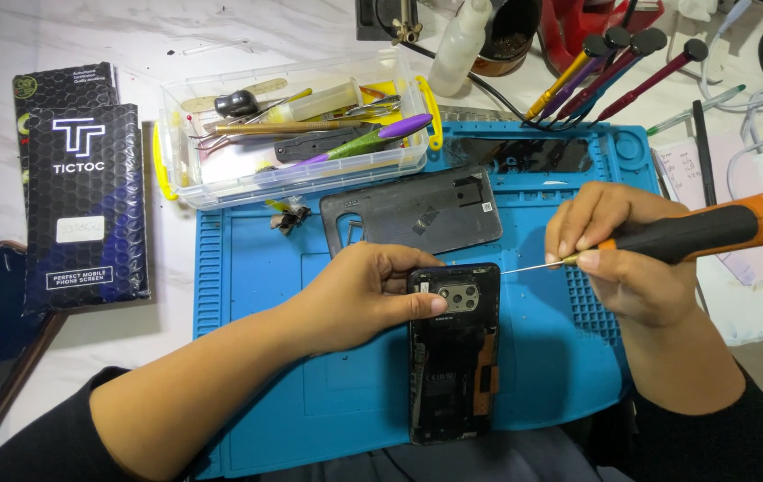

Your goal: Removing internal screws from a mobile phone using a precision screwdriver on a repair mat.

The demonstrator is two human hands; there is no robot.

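A black phone with its back cover off [453, 366] lies on a blue work mat [265, 295], camera module up. My left hand [364, 290] grips its top left corner, thumb resting next to the camera module. In my right hand [618, 259] is a screwdriver with a black and orange handle [729, 223]. Its thin shaft points left, and the tip sits just at the phone's upper right edge. The removed grey back cover [417, 210] lies on the mat just behind the phone.
A clear plastic box of tools [297, 129] stands at the mat's back left. Several screwdrivers [605, 71] stand in a holder at the back right. Two black boxes [82, 192] lie on the left. Cables and papers [756, 152] sit at the right.
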